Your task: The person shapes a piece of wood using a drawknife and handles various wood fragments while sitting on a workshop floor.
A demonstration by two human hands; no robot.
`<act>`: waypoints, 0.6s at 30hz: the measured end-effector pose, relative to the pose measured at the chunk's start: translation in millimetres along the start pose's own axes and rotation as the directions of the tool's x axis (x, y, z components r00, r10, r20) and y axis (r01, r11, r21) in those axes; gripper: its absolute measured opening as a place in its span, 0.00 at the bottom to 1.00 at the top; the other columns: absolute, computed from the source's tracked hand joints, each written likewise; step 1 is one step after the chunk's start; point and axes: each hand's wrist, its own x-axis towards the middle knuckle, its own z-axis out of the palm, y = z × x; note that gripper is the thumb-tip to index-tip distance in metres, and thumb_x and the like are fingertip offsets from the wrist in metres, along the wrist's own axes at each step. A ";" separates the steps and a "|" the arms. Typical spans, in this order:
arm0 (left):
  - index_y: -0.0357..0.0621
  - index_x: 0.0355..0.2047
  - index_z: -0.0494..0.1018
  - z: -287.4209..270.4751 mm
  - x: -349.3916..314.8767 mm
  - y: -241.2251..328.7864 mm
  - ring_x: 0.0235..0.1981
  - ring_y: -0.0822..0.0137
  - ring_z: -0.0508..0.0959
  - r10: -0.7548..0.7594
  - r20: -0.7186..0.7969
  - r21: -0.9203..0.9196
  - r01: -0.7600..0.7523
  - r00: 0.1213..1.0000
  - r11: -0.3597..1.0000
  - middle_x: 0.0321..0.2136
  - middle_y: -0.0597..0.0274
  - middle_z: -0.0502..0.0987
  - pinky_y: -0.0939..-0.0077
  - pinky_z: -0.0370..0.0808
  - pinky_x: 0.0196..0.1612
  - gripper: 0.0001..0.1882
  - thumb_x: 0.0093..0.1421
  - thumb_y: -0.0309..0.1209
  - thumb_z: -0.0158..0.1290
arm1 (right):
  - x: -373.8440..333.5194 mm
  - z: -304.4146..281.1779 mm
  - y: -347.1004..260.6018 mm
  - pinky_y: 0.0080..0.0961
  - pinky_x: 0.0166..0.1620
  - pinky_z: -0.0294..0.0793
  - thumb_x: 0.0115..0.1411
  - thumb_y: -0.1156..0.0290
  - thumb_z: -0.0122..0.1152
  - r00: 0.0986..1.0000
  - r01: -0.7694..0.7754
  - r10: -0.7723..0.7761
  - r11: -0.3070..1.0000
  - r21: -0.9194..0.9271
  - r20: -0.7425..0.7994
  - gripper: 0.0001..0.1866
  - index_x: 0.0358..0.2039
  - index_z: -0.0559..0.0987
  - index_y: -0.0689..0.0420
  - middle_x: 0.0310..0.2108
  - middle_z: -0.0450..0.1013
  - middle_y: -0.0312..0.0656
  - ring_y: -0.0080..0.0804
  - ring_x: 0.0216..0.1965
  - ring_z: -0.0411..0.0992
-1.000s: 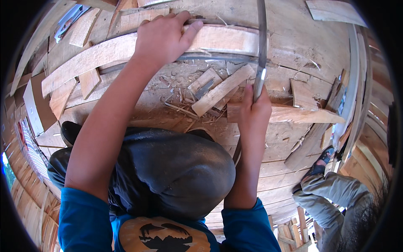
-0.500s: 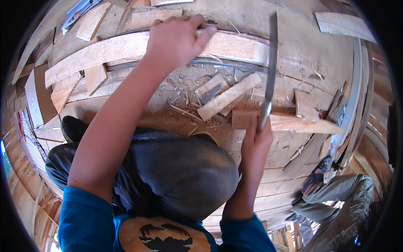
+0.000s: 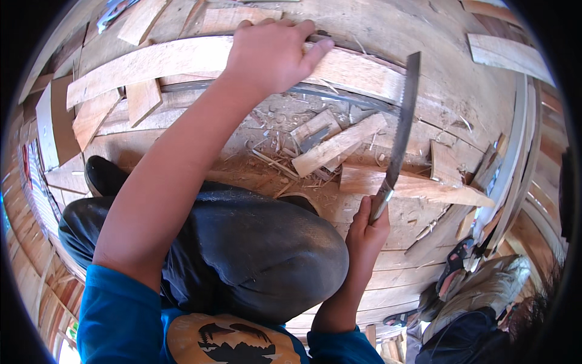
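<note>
My left hand (image 3: pixel 271 56) presses down on a long pale wooden plank (image 3: pixel 151 60), its fingers curled over the far edge and the thumb lying along the top. In my right hand (image 3: pixel 368 229) is the handle of a hand saw (image 3: pixel 405 115), closed in the fingers. The narrow toothed blade points away from me and lies across or right beside the plank's right end. Whether the teeth touch the wood I cannot tell. A dark strip (image 3: pixel 357 100) runs under the plank's near edge.
Wood offcuts (image 3: pixel 339 144) and shavings litter the plank floor before my knees. Another board (image 3: pixel 418 184) lies near the saw handle. Long boards (image 3: pixel 521 139) stand along the right side. Another person's legs (image 3: pixel 485 291) are at the lower right.
My right hand has drawn the saw back toward me, and its blade now leans more to the right. My left hand stays on the plank; the whole view has shifted slightly.
</note>
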 end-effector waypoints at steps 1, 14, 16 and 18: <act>0.50 0.46 0.77 -9.7 3.7 5.4 0.38 0.56 0.82 -0.017 0.070 -0.012 0.018 0.997 1.000 0.31 0.55 0.82 0.49 0.74 0.46 0.30 0.67 0.57 0.35 | -6.5 -0.9 5.5 0.27 0.24 0.61 0.69 0.69 0.52 1.000 -0.023 0.023 1.000 0.005 -0.016 0.11 0.33 0.74 0.64 0.18 0.63 0.37 0.21 0.20 0.59; 0.47 0.45 0.77 -15.6 1.6 8.7 0.42 0.54 0.81 -0.028 0.156 -0.052 0.036 0.987 0.998 0.35 0.51 0.82 0.51 0.73 0.47 0.30 0.66 0.57 0.36 | -5.9 -7.5 -0.7 0.32 0.25 0.65 0.68 0.67 0.53 0.995 -0.082 0.081 0.996 0.020 0.062 0.12 0.35 0.73 0.65 0.19 0.67 0.48 0.35 0.19 0.65; 0.45 0.38 0.78 -30.0 7.4 12.1 0.38 0.50 0.81 -0.062 0.179 -0.043 0.071 0.982 0.997 0.31 0.48 0.81 0.55 0.76 0.43 0.25 0.66 0.52 0.41 | 26.9 7.1 -18.0 0.26 0.22 0.60 0.69 0.68 0.52 0.998 -0.021 0.018 0.999 0.050 0.059 0.12 0.30 0.72 0.63 0.16 0.63 0.36 0.21 0.18 0.59; 0.44 0.39 0.78 -26.4 6.3 10.6 0.45 0.52 0.78 -0.058 0.096 -0.037 0.061 0.994 0.997 0.37 0.50 0.81 0.52 0.72 0.47 0.25 0.66 0.51 0.41 | 58.9 17.4 -28.4 0.26 0.22 0.60 0.69 0.68 0.52 0.994 0.105 -0.107 0.993 0.060 0.028 0.12 0.31 0.72 0.63 0.16 0.63 0.35 0.20 0.18 0.59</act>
